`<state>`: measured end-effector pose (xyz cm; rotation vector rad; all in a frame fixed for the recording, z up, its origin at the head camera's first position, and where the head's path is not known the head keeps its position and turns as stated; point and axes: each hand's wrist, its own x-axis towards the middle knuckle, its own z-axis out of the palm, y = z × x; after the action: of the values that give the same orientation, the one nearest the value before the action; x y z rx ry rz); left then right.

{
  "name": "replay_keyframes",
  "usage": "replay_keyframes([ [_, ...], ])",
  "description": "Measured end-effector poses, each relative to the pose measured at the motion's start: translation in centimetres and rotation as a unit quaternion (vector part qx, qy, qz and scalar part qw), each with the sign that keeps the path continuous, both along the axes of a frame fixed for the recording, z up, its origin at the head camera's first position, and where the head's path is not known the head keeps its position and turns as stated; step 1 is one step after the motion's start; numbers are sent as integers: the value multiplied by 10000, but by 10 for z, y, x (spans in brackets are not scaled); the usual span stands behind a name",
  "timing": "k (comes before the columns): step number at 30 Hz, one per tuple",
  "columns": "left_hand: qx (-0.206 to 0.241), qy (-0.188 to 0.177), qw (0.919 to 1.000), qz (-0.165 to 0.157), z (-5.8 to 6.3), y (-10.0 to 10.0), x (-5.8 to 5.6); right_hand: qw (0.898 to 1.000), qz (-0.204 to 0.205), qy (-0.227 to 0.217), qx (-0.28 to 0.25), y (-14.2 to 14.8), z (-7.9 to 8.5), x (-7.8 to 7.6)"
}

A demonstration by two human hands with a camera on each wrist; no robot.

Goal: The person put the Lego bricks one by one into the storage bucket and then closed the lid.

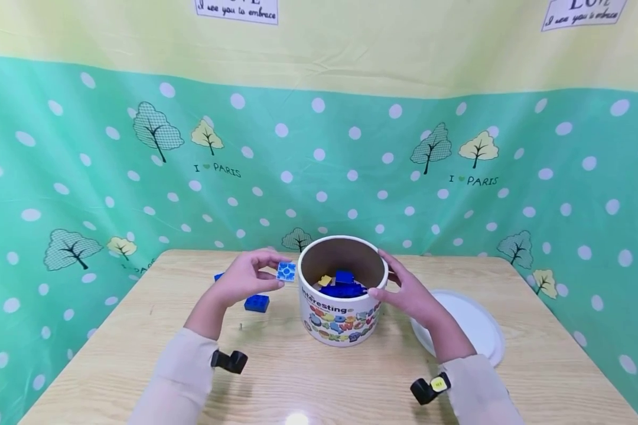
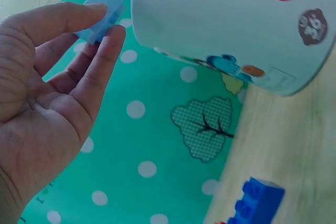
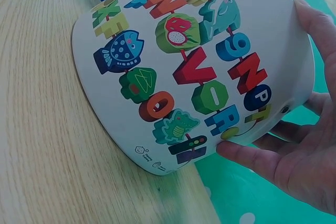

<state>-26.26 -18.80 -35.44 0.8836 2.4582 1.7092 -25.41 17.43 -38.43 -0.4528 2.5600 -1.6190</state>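
Note:
Between thumb and fingertips, my left hand [image 1: 248, 276] pinches a small blue building block [image 1: 286, 271], its hollow underside showing in the head view. The block is just left of the rim of a round white bucket [image 1: 340, 321] printed with colourful letters and animals. Inside the bucket lie blue blocks [image 1: 343, 289] and a yellow block [image 1: 325, 280]. My right hand [image 1: 406, 292] holds the bucket's right side, thumb and fingers spread around it near the rim. In the left wrist view the pinched block [image 2: 102, 14] looks pale blue.
A blue block [image 1: 257, 303] lies on the wooden table [image 1: 308, 383] left of the bucket, with another blue block [image 1: 218, 276] partly hidden behind my left hand. The round white lid [image 1: 473, 324] lies to the right, under my right forearm. A green dotted curtain [image 1: 319, 153] surrounds the table.

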Motion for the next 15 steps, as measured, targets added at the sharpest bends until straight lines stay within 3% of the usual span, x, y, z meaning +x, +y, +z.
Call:
replay_keyframes([
  [6, -73, 148, 9998, -118, 15, 11, -6, 10000, 20, 24, -7, 0, 1, 1],
  [15, -168, -87, 9995, -250, 35, 29, -17, 10000, 10, -1, 28, 1, 1, 2],
])
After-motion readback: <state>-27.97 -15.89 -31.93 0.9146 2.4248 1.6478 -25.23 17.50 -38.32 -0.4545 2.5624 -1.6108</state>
